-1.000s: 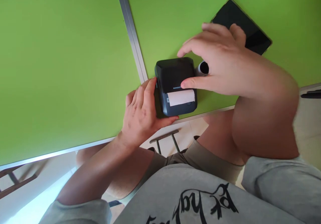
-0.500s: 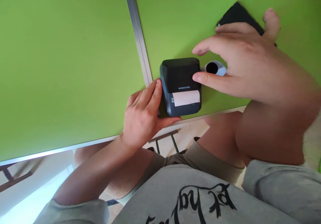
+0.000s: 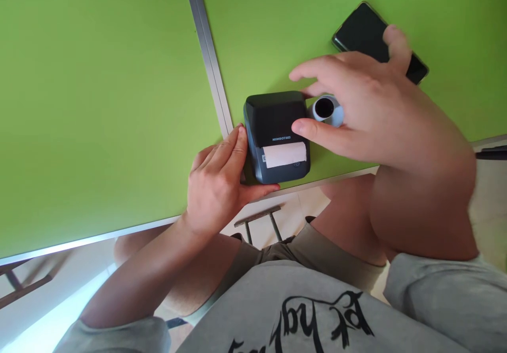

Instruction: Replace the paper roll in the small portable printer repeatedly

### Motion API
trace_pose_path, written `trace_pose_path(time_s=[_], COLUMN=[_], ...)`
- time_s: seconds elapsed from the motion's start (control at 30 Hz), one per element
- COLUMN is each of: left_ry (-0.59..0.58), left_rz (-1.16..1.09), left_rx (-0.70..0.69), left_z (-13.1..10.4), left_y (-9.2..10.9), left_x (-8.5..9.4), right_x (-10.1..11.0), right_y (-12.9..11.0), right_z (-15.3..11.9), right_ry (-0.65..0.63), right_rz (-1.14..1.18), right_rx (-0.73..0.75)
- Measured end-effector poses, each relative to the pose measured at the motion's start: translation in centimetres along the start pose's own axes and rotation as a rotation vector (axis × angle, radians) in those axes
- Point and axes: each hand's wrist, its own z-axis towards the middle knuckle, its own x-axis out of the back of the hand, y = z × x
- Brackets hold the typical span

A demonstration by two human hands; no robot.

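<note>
A black label printer [image 3: 275,121] lies on the green table, with a strip of white paper [image 3: 285,154] sticking out of its front slot. My left hand [image 3: 216,184] is wrapped against the printer's left side, fingers along it and thumb at its front edge. Over the right side hovers my right hand [image 3: 364,105], fingers spread and nothing held. Its thumb tip overlaps the printer's right edge; I cannot tell whether it touches. Beside the printer, partly hidden by that hand, is a small white round object [image 3: 336,114] with a dark hole, like a roll.
A dark phone [image 3: 362,28] lies behind my right hand, partly covered by it. A metal strip [image 3: 208,52] crosses the green table [image 3: 99,105]. The table's front edge [image 3: 99,237] runs just above my lap, with stool legs below.
My right hand has shifted left, and more of the phone now shows. The whole table view has slid slightly left. My left hand stays on the printer.
</note>
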Motion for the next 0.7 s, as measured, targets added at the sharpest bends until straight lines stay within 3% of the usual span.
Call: trace_pose_path(time_s=[0.37, 0.7], left_ry=[-0.018, -0.023], left_rz=[-0.041, -0.031], left_rx=[-0.002, 0.073], left_z=[0.44, 0.27], left_y=[-0.21, -0.14], left_x=[0.25, -0.22], right_x=[0.02, 0.74], right_y=[0.15, -0.13], right_z=[0.20, 0.98], right_ry=[-0.020, -0.032], right_rz=[0.046, -0.099], right_rx=[-0.021, -0.002])
